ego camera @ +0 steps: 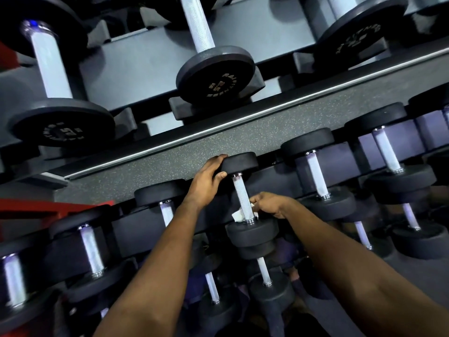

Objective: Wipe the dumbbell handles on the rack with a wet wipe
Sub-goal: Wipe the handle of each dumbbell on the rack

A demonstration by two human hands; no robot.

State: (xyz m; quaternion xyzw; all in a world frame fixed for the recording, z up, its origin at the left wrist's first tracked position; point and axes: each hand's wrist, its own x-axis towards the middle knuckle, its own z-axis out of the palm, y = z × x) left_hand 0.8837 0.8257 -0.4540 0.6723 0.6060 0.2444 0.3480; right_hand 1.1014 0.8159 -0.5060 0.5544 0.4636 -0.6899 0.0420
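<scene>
A: Count on the rack [150, 59]?
B: Top tier: three big dumbbells [206, 76] in view. Middle tier: six. Lowest tier: four I can make out, the rest is blurred. Two hands, one wet wipe [237, 216].
A: Build?
B: Round black disc heads, matte, with a rubbery look. The top-tier heads carry pale lettering. The grips are straight knurled metal bars with shiny collars at both ends. Rack is dark grey painted metal with angled cradles.
A: Hands, left to right?
B: Left hand [209, 176] grips the far head of the fourth dumbbell [252, 231] from the left on the middle tier — fingers curled over the rim, thumb against its side. Right hand [269, 205] is at the near end of that handle [239, 190], fingers wrapped round it and holding the wet wipe against the bar. A crumpled white corner sticks out on the left, just above the near collar.
A: Where on the tier?
B: About mid-run of what shows. Near head is at the tier's front edge, far head at the back edge.
A: Room?
B: Grey speckled rubber floor [218, 142] shows between the top and middle tiers. Red frame [48, 210] at the left — can't tell what it is.
</scene>
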